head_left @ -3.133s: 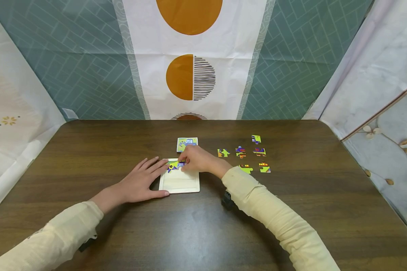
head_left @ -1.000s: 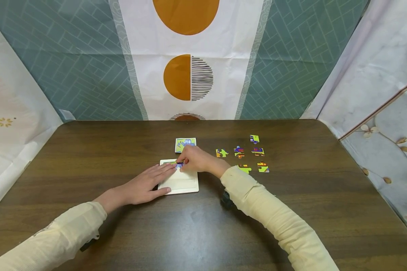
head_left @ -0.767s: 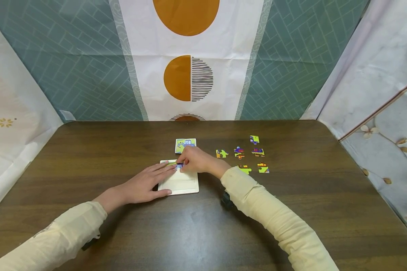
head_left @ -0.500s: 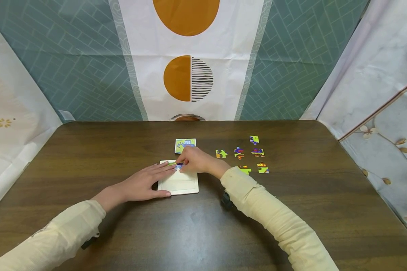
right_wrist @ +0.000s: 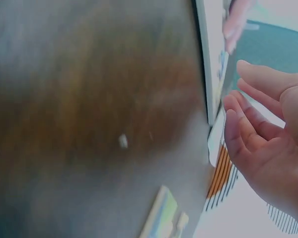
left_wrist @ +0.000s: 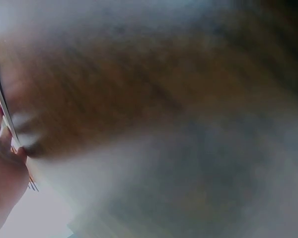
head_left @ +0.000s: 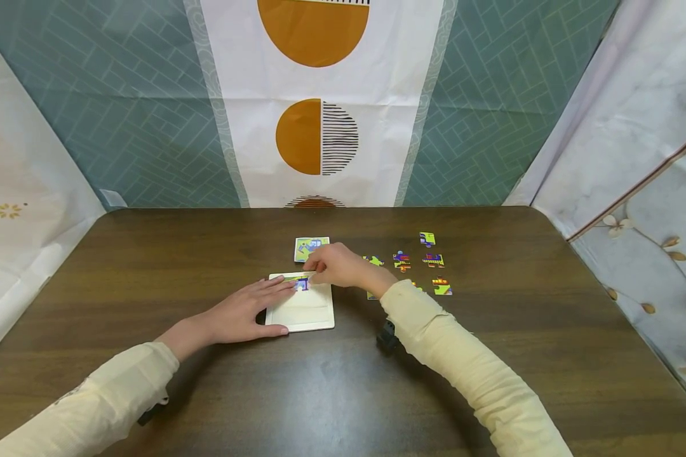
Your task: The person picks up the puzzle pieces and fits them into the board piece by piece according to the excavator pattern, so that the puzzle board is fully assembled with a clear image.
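A white puzzle tray [head_left: 305,316] lies on the table. Joined puzzle pieces [head_left: 302,284] with blue and green print sit along its far edge. My left hand [head_left: 240,311] rests on the tray's left side, its straight fingers over some of the pieces and the thumb at the near left corner. Just above the tray's far right corner is my right hand [head_left: 342,265]. In the right wrist view the right hand [right_wrist: 273,124] has its thumb and loosely bent fingers apart, with nothing between them. The left wrist view shows my left hand [left_wrist: 7,183] only at its edge, beside the tray.
A small picture card [head_left: 310,247] lies behind the tray. To the right, several loose puzzle pieces [head_left: 401,261] are spread on the dark wooden table [head_left: 320,393]; my right arm partly covers some. One loose puzzle piece [right_wrist: 161,213] shows low in the right wrist view. Printed curtains surround the table.
My right hand has let go of the puzzle piece at the tray's far edge and moved slightly right, uncovering the blue print. The left hand slid farther onto the tray, then stayed.
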{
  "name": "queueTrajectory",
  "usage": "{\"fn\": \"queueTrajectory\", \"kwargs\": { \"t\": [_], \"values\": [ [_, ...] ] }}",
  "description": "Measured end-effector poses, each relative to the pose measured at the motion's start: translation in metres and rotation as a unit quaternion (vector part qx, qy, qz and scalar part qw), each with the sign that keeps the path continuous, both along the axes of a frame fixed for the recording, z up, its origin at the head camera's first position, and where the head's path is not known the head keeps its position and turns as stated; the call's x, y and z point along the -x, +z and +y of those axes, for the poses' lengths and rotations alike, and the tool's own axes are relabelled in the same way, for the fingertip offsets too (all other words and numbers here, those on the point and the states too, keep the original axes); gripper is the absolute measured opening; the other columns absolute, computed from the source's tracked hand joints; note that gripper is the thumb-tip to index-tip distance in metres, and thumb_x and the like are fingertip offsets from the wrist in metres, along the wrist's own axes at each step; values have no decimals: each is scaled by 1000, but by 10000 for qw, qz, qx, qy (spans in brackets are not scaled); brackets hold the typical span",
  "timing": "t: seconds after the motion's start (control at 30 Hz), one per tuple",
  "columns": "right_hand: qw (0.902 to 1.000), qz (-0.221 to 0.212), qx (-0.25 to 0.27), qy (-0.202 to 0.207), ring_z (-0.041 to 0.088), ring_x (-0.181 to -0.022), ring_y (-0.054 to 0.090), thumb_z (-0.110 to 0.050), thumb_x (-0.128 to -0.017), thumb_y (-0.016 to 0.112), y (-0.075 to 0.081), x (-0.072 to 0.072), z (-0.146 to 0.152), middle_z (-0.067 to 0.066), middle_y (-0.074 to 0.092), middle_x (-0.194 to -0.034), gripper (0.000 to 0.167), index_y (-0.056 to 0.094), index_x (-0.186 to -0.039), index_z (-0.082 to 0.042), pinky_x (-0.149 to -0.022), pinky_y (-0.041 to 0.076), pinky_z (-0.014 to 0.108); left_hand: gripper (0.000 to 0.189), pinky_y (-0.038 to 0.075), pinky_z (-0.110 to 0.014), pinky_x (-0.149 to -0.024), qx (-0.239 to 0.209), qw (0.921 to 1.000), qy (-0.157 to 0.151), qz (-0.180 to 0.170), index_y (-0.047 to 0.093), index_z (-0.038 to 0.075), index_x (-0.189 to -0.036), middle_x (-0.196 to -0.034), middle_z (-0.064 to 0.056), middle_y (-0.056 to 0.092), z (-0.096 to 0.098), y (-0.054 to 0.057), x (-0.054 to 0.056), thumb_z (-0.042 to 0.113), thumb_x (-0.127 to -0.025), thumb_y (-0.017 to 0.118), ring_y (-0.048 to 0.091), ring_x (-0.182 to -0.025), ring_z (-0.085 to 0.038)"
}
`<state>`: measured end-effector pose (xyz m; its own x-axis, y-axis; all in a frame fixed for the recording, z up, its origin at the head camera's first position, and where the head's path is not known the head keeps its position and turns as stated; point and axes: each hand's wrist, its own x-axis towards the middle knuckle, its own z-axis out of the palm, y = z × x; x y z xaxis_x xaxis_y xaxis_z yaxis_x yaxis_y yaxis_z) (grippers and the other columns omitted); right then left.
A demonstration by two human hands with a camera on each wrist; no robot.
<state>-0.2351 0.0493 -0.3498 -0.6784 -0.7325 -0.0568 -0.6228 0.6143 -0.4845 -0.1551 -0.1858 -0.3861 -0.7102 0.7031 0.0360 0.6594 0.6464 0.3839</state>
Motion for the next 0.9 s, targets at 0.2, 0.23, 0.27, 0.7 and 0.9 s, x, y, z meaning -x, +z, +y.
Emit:
{"fn": "queueTrajectory", "kwargs": {
  "t": [0.2, 0.23, 0.27, 0.7, 0.9],
  "values": [
    [9980, -267, 69, -571, 18, -93, 61, -14, -89, 72, 10, 7, 14, 7, 67, -109, 29, 70, -116, -4, -79, 50, 23, 78, 20, -51, -113, 68, 10000, 38, -53, 41, 9, -148, -152, -4, 37, -1, 0, 1, 57, -89, 60, 24, -143, -28],
    [9973, -298, 98, -657, 19, -94, 61, -14, -89, 72, 11, 8, 17, 6, 67, -109, 29, 70, -116, -5, -79, 50, 24, 78, 20, -51, -113, 56, 10000, 40, -54, 41, 9, -148, -152, -4, 37, -1, 0, 1, 57, -89, 60, 24, -143, -28],
    [9967, -318, 130, -733, 19, -95, 61, -15, -89, 71, 12, 10, 20, 6, 67, -109, 29, 70, -116, -5, -80, 51, 25, 78, 20, -51, -113, 55, 10000, 42, -60, 41, 9, -148, -152, -4, 37, -1, 0, 1, 57, -89, 59, 24, -143, -28],
    [9785, -534, 904, -1775, 27, -105, 61, -14, -91, 69, 18, 31, 75, 12, 67, -114, 34, 65, -121, 0, -90, 49, 39, 77, 20, -51, -113, 31, 10000, 41, -1, 41, 8, -147, -152, -4, 38, 0, 0, 0, 54, -89, 62, 25, -142, -29],
    [9685, -610, 1071, -2162, 29, -108, 59, -13, -91, 68, 21, 38, 101, 15, 65, -117, 35, 64, -123, 1, -92, 48, 42, 78, 20, -50, -113, 40, 10000, 43, -5, 40, 9, -148, -152, -3, 37, 0, -1, 0, 55, -89, 61, 24, -143, -28]
  ]
}}
